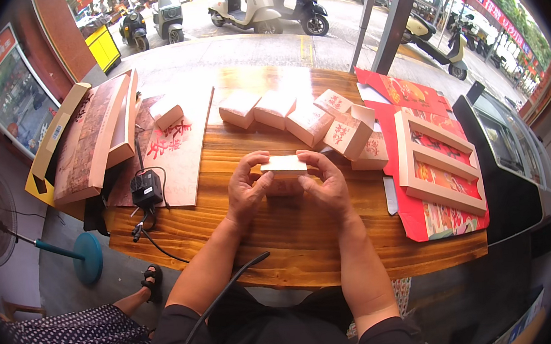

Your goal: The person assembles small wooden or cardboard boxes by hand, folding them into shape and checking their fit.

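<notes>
Between my two hands, a small pinkish cardboard box (284,186) stands on the wooden table (280,230), its pale top catching bright light. My left hand (248,186) grips its left side, fingertips at the upper edge and thumb on the near face. On the right side, my right hand (324,182) holds it the same way. Just beyond my hands lie several similar small boxes (310,122) with red lettering. One of them, a taller box (349,134), has its flap raised. The held box's far side is hidden.
Large flat cartons (92,139) and a printed board (179,161) lie at the left, with a black power adapter (146,188) and cable. At the right, a cardboard divider frame (442,167) rests on red printed packaging (418,225). A teal-based fan (88,257) and a seated person (74,343) are at lower left.
</notes>
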Motion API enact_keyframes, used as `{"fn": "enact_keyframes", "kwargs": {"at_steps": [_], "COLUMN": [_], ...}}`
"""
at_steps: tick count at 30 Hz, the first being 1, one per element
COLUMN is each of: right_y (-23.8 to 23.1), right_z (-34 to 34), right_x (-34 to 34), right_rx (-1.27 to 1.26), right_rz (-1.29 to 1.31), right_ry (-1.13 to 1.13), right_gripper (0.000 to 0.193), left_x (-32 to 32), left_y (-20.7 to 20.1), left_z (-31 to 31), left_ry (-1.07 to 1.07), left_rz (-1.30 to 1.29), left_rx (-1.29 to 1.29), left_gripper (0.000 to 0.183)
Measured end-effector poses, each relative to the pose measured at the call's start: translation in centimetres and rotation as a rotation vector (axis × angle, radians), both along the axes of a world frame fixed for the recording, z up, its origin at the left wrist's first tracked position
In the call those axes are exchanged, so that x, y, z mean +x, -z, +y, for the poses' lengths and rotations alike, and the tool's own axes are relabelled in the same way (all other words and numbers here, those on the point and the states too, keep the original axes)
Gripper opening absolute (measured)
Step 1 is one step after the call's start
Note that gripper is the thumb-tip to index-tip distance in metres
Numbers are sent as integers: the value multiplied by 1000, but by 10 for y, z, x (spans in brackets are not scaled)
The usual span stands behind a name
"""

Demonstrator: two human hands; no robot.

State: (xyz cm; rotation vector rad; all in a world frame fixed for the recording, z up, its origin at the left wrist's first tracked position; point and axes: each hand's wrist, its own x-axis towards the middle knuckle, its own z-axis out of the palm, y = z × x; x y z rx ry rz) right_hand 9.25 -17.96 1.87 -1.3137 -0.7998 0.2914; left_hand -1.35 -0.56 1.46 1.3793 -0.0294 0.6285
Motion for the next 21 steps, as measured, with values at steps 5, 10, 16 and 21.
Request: {"fn": "enact_keyframes", "kwargs": {"at_steps": [5, 10, 16, 21], "right_y": [-2, 11, 10, 9], "right_z": [-1, 2, 1, 0], "right_x": [0, 5, 4, 4], "right_rx": [6, 41, 49, 3], "right_rz": [46, 24, 77, 77], "right_ry": [-24, 0, 8, -22], "right_gripper": [29, 28, 28, 36], "left_x": [2, 2, 3, 1], "left_y": [2, 4, 2, 3], "left_z": [1, 3, 2, 3], "left_ry": [-26, 8, -30, -15], "left_rz": [13, -5, -17, 82], "left_rx": [63, 103, 173, 114], "left_gripper": [29, 28, 17, 15]}}
